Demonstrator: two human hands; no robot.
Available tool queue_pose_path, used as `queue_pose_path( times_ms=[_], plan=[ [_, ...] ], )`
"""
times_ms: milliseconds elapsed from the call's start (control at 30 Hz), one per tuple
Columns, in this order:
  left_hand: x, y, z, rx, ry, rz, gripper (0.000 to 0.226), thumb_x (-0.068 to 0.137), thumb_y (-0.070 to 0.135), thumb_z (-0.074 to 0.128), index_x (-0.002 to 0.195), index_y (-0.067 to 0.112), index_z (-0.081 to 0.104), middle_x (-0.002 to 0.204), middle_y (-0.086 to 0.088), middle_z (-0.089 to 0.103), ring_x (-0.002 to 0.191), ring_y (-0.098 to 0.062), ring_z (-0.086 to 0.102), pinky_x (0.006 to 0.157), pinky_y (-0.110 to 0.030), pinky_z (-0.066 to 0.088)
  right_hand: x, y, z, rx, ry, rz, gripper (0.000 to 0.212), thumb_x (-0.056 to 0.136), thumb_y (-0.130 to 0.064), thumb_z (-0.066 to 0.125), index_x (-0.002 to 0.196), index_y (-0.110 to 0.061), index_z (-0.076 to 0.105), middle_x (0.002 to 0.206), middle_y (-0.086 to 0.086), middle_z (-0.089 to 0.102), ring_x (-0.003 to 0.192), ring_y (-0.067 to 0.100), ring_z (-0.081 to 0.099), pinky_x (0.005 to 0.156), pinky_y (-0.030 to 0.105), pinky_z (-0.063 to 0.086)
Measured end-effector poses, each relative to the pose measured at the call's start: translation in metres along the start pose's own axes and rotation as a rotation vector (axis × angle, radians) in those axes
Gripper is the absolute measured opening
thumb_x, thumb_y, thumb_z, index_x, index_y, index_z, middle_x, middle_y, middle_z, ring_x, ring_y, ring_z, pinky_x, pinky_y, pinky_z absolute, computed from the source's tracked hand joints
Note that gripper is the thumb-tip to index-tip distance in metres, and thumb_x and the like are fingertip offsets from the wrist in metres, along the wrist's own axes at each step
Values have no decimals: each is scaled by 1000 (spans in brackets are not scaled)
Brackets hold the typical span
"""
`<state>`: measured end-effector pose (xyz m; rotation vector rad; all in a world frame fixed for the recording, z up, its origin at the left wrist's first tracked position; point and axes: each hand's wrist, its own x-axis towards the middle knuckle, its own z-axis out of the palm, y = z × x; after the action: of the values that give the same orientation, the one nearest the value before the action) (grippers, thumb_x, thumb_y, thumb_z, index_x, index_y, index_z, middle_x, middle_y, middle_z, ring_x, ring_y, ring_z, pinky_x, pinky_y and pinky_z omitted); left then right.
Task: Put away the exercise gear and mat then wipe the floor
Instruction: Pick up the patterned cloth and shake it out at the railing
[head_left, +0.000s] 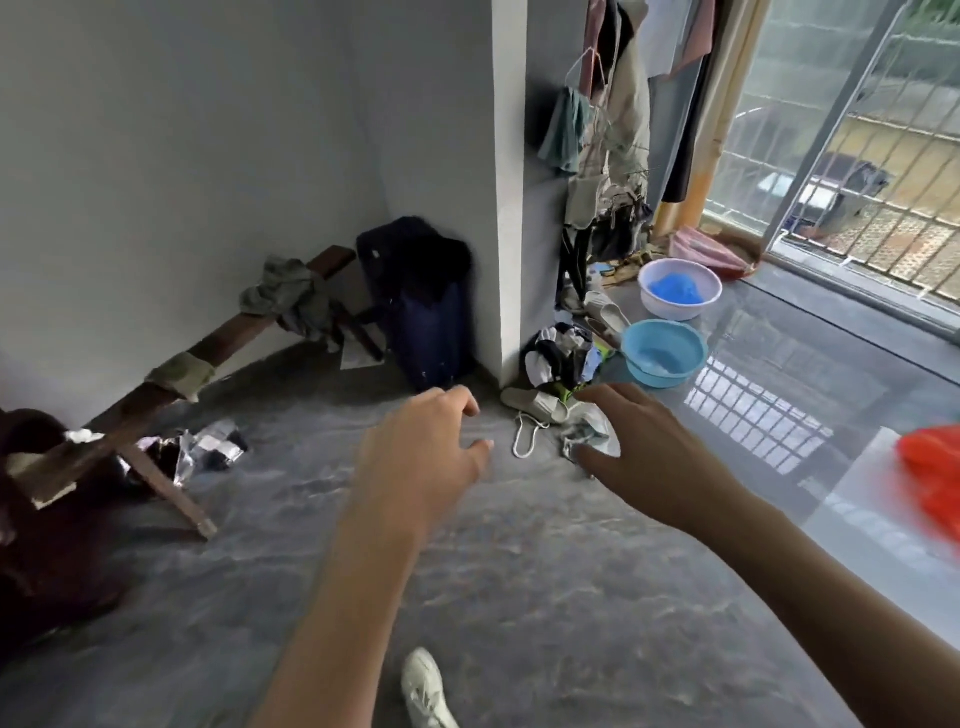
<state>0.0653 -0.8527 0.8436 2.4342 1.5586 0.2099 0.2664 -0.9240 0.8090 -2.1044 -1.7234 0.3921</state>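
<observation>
Both my arms reach forward over the grey floor (519, 571). My left hand (421, 452) hangs in the air with loosely curled fingers and holds nothing. My right hand (649, 457) is spread, palm down, empty, above a crumpled cloth (587, 434) on the floor. A white loop of cord (524, 436) lies between the two hands. A pile of clothes (563, 358) and a pale slipper (535, 402) sit at the foot of the wall corner. No mat or exercise gear is recognisable in view.
A wooden bench (171, 379) with draped cloths runs along the left wall, a dark suitcase (421, 312) beside it. Two basins, blue (662, 353) and white (680, 291), stand near the corner. Hanging clothes (613, 130), a barred window (857, 156), an orange thing (935, 467) at right, my shoe (426, 686) below.
</observation>
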Motion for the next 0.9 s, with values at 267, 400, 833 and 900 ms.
queue_pose_path(
  times_ms=[267, 400, 833, 900],
  plan=[
    [123, -87, -31, 24, -59, 172, 32, 89, 46, 56, 118, 35, 52, 114, 14, 57, 103, -12, 55, 75, -30, 44, 114, -71, 40, 20, 95, 171, 49, 87, -36, 60, 134, -29, 46, 135, -7, 47, 123, 19, 46, 89, 36, 45],
    [177, -97, -34, 4, -75, 273, 29, 87, 47, 57, 113, 35, 54, 110, 14, 57, 103, -12, 54, 76, -32, 47, 145, -75, 49, 38, 129, 261, 49, 86, -39, 61, 133, -33, 47, 136, -9, 47, 124, 16, 46, 94, 34, 43],
    [358, -50, -3, 50, -193, 562, 31, 85, 50, 58, 113, 35, 56, 111, 17, 58, 106, -9, 55, 72, -28, 34, 261, 3, 35, 117, 267, 533, 52, 87, -31, 65, 136, -22, 50, 136, 1, 50, 124, 21, 49, 95, 27, 36],
    [391, -33, 4, 73, -219, 595, 31, 86, 49, 58, 112, 34, 56, 110, 17, 59, 105, -9, 55, 72, -28, 35, 285, 25, 32, 144, 278, 579, 53, 86, -30, 66, 136, -21, 50, 136, 2, 51, 124, 21, 49, 97, 28, 37]
  ],
)
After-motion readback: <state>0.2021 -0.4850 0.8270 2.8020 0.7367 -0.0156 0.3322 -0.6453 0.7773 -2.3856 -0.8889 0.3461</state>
